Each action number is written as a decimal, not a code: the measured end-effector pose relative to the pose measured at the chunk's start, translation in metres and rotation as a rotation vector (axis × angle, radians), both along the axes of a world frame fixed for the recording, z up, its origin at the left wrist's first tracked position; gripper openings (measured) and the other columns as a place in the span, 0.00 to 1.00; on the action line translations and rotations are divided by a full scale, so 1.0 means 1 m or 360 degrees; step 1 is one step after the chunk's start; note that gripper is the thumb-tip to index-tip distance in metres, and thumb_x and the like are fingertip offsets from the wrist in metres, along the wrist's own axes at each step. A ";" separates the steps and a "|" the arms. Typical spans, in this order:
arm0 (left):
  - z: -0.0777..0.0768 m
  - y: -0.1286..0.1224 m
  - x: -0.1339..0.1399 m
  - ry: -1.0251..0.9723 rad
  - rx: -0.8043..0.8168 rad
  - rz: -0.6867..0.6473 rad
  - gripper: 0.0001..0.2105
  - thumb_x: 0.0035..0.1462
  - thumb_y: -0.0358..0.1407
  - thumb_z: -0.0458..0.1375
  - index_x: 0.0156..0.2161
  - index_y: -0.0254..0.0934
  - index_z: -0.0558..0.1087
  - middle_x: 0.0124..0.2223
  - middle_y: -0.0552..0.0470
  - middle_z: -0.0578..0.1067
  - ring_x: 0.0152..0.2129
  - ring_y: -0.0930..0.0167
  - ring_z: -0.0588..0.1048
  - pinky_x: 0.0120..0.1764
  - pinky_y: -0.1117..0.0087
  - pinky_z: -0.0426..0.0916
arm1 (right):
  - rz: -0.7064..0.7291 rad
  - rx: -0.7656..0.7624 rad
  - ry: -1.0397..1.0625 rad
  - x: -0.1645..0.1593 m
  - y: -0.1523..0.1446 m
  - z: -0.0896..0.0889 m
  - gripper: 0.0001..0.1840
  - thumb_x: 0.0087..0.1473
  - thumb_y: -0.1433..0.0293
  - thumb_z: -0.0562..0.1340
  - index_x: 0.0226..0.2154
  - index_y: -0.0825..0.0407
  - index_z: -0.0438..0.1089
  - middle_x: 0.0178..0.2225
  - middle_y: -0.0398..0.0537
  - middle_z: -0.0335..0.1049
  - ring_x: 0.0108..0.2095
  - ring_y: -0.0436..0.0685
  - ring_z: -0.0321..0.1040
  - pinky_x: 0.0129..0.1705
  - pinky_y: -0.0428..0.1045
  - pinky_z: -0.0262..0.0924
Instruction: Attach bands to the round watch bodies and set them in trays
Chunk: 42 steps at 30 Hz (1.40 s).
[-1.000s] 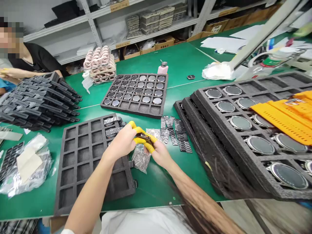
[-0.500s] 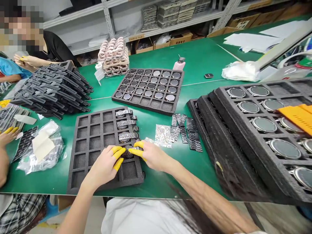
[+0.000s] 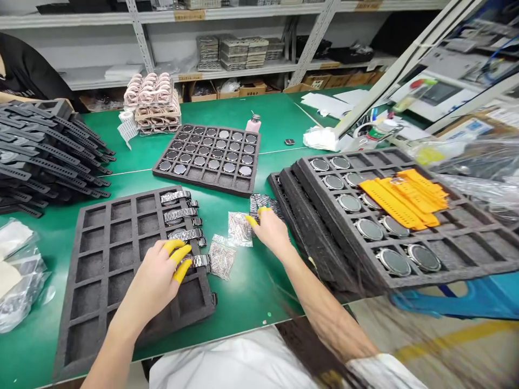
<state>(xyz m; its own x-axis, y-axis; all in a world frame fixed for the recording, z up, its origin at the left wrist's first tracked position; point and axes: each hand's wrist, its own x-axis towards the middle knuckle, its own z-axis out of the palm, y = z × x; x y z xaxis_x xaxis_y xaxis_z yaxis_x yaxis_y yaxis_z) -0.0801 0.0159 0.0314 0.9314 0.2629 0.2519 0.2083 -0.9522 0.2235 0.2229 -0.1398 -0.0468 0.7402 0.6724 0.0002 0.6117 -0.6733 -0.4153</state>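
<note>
Here, left hand (image 3: 159,270) touches watch (image 3: 200,261), right hand (image 3: 271,231) is by straps (image 3: 274,205), grip closure and hold unclear.

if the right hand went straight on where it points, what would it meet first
Most likely the metal watch bands by its fingertips; the right hand may be touching them, though depth is unclear.

- Brown shelf label (image 3: 189,15): a line of characters, too small to read.
- Cardboard box (image 3: 252,91): dark printed characters, not surely legible.
- Paper roll (image 3: 128,130): rows of fine print, unreadable.
</note>
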 end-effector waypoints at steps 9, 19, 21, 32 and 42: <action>0.030 -0.027 0.131 -0.0052 -0.0467 -0.0268 0.14 0.69 0.34 0.54 0.53 0.38 0.79 0.53 0.43 0.79 0.51 0.58 0.74 0.56 0.52 0.72 | -0.0181 -0.0418 0.0195 0.025 0.031 0.004 0.14 0.62 0.69 0.65 0.46 0.63 0.78 0.48 0.73 0.77 0.53 0.74 0.75 0.53 0.58 0.66; -0.025 -0.020 0.142 -0.0088 -0.2218 0.0301 0.17 0.58 0.48 0.64 0.42 0.35 0.83 0.43 0.43 0.84 0.41 0.61 0.79 0.47 0.61 0.73 | -0.0181 0.0294 0.0668 0.040 -0.012 0.013 0.18 0.63 0.69 0.51 0.47 0.56 0.71 0.40 0.53 0.77 0.38 0.57 0.75 0.39 0.48 0.69; -0.025 -0.025 0.142 -0.0031 -0.2487 0.0316 0.21 0.56 0.53 0.66 0.38 0.33 0.83 0.41 0.42 0.84 0.41 0.61 0.80 0.46 0.62 0.74 | 0.0036 0.0656 0.0838 0.018 -0.016 0.022 0.15 0.63 0.65 0.54 0.45 0.53 0.71 0.41 0.50 0.76 0.40 0.57 0.73 0.44 0.50 0.70; 0.002 -0.026 0.137 -0.0816 -0.2971 0.0285 0.24 0.55 0.52 0.69 0.47 0.34 0.80 0.44 0.41 0.84 0.36 0.62 0.84 0.39 0.64 0.79 | 0.0936 0.0380 0.0697 -0.060 -0.015 0.022 0.09 0.70 0.71 0.56 0.46 0.51 0.72 0.45 0.52 0.74 0.45 0.60 0.72 0.48 0.54 0.67; 0.006 -0.025 0.134 -0.0797 -0.2998 0.0343 0.23 0.54 0.49 0.69 0.47 0.32 0.79 0.42 0.42 0.84 0.29 0.66 0.83 0.33 0.67 0.79 | 0.1087 -0.0681 -0.0045 -0.084 0.021 0.015 0.15 0.68 0.75 0.56 0.51 0.57 0.75 0.47 0.63 0.77 0.52 0.68 0.75 0.42 0.53 0.69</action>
